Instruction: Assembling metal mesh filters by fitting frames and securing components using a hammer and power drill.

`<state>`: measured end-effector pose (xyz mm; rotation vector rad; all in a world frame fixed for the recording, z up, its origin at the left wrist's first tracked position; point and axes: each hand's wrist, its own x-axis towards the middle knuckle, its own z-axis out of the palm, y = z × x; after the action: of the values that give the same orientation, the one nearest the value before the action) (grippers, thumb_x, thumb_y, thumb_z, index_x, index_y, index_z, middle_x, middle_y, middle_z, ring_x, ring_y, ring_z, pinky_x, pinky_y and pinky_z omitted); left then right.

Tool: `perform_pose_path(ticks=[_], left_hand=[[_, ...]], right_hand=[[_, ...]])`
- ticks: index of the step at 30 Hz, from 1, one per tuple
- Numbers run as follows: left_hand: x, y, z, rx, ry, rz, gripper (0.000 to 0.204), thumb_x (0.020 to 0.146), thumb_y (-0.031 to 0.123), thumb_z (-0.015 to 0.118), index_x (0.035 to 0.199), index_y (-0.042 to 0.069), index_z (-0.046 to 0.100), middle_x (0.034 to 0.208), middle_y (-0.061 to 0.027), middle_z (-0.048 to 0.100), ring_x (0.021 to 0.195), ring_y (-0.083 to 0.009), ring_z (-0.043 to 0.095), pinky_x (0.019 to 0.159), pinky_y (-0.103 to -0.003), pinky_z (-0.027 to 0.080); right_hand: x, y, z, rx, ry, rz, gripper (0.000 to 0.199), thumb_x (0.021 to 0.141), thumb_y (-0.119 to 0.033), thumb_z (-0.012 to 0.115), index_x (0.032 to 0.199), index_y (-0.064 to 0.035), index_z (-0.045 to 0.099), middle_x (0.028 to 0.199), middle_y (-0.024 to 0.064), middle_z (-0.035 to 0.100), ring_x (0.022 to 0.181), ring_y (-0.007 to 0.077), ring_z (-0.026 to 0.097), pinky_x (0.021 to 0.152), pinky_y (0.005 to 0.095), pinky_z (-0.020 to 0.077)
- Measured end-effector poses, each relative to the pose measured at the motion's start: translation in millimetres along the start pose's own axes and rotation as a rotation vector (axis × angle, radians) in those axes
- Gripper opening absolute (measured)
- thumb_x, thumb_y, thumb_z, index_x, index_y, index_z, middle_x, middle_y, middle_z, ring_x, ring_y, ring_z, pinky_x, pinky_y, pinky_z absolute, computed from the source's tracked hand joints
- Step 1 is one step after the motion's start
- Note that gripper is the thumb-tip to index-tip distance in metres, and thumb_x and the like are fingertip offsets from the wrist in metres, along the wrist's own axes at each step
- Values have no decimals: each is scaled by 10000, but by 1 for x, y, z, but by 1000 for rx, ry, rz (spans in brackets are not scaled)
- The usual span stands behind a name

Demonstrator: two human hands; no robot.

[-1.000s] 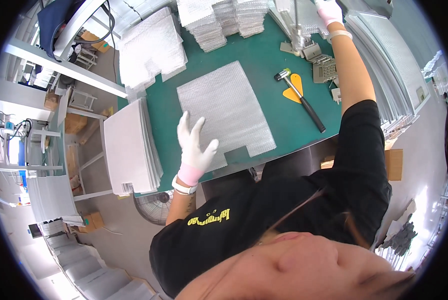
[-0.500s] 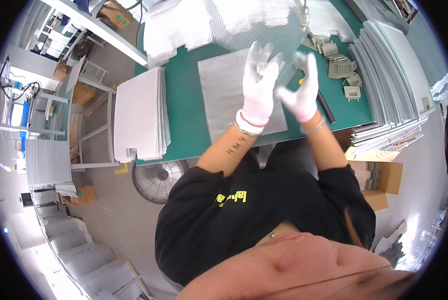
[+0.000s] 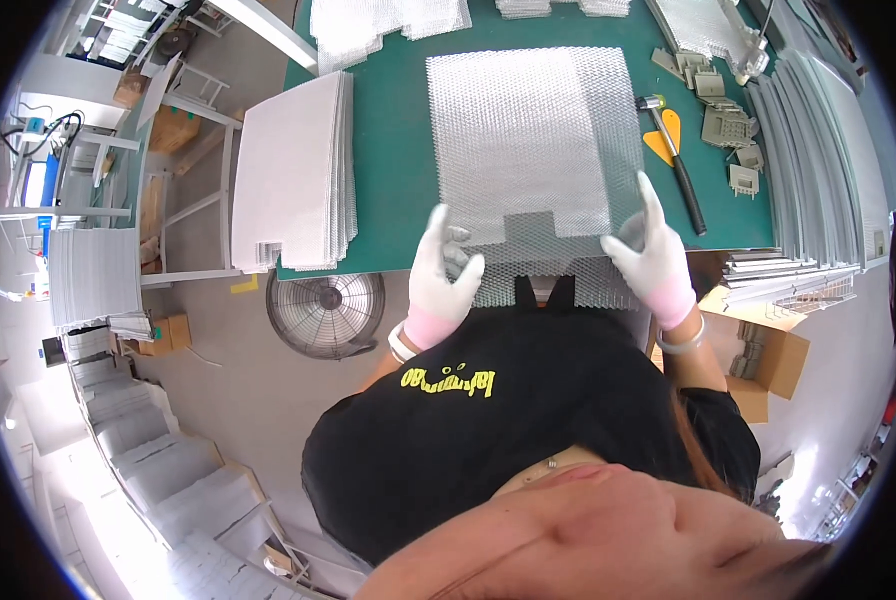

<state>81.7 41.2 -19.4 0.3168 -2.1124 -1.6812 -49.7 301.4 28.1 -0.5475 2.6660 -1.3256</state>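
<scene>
At the table's near edge, I grip a mesh sheet (image 3: 533, 150) by its lower corners, left hand (image 3: 443, 275) and right hand (image 3: 648, 255) both pinching it. It lies on the green table (image 3: 393, 150), so I judge I'm positioning it; squaring it comes next. Farther off lies a hammer (image 3: 673, 160).

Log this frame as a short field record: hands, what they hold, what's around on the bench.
left hand: white glove, grips near left corner of mesh sheet
right hand: white glove, grips near right corner of the same sheet
mesh sheet: silvery, notch in near edge, lies on green mat, near edge overhangs
hammer: right of sheet, untouched
sheet stack: left of mat edge
floor fan: below bench
</scene>
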Motion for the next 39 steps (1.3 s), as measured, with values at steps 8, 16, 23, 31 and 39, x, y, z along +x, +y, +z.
perform_pose_path(ticks=[8, 16, 23, 31, 39], left_hand=[[72, -19, -2, 783, -20, 231, 687, 794, 254, 799, 1354, -39, 530, 965, -143, 594, 902, -298, 600, 824, -389, 503], [82, -37, 4, 901, -18, 254, 693, 788, 320, 807, 1324, -43, 560, 963, -159, 606, 901, -324, 610, 816, -407, 511], [83, -49, 9, 955, -71, 194, 705, 794, 353, 796, 1333, -36, 561, 1003, -175, 618, 946, -340, 622, 832, -425, 516], [77, -63, 8, 972, -69, 174, 724, 806, 386, 771, 1377, 3, 546, 1089, -179, 609, 1003, -347, 610, 878, -451, 501], [74, -57, 11, 952, -23, 176, 683, 793, 325, 789, 1334, -30, 571, 1134, -231, 629, 1068, -384, 613, 936, -448, 503]], right_hand=[[80, 35, 35, -214, 89, -213, 817, 790, -268, 804, 1477, -60, 414, 1012, 241, 687, 930, 401, 680, 820, 420, 537], [96, 42, 47, -283, 35, -147, 830, 804, -323, 788, 1491, -60, 402, 1202, 257, 654, 1076, 390, 657, 930, 395, 522], [91, 58, 59, -345, 26, -122, 807, 818, -361, 766, 1476, -51, 417, 1259, 222, 635, 1120, 369, 640, 955, 395, 519], [84, 57, 63, -415, -3, -78, 703, 839, -386, 739, 1421, -88, 483, 1172, 162, 645, 1043, 346, 647, 887, 405, 535], [90, 56, 60, -419, -71, -56, 690, 863, -430, 704, 1422, -87, 489, 1164, 181, 631, 1051, 362, 639, 902, 425, 528]])
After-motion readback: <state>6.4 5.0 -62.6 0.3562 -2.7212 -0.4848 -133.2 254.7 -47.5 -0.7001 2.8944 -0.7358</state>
